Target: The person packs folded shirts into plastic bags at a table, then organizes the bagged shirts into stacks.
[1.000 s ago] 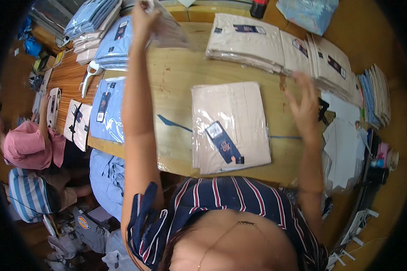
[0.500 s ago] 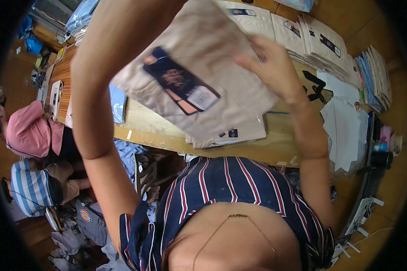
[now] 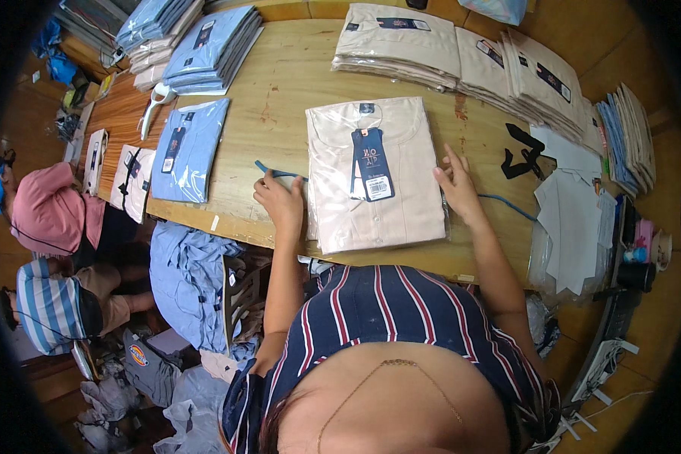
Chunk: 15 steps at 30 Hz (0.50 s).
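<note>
wooden table (image 3: 295, 83) — bagged shirt (image 3: 374, 178) between hands

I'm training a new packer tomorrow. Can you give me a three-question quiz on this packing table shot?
1. True or false: the beige folded shirt in a clear plastic bag lies flat on the wooden table.
2. Which hand touches the bag's left edge: A) left hand B) right hand?
3. What colour is the hang tag on that shirt?

Key: 1 true; 2 A; 3 dark blue.
</note>
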Each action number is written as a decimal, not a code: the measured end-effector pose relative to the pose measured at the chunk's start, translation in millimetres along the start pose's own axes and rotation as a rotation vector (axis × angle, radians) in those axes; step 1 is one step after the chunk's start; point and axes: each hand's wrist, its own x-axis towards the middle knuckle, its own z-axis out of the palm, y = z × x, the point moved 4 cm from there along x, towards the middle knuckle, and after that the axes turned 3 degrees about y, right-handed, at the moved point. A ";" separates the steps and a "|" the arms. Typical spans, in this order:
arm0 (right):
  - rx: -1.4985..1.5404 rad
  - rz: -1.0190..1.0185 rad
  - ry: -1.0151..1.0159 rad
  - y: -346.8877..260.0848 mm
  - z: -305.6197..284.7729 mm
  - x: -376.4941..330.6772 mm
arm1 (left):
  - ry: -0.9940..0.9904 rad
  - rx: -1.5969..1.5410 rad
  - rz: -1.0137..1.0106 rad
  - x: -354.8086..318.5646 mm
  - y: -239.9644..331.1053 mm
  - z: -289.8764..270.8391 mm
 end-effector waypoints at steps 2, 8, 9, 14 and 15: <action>-0.237 -0.151 0.014 25.0 -8.1 -3.6 | 0.039 0.042 -0.005 1.0 8.2 -2.0; -0.752 -0.346 0.069 28.5 -29.7 -30.6 | -0.080 -0.062 -0.072 20.2 5.7 16.5; -0.692 -0.337 0.046 31.4 -30.5 -28.9 | -0.082 -0.067 -0.077 22.0 11.2 17.6; -0.343 -0.182 -0.040 37.5 -22.7 -7.2 | -0.117 -0.194 -0.042 29.5 10.1 27.8; -0.344 -0.152 -0.093 26.5 -22.8 -2.6 | -0.053 -0.270 -0.083 31.6 3.4 24.3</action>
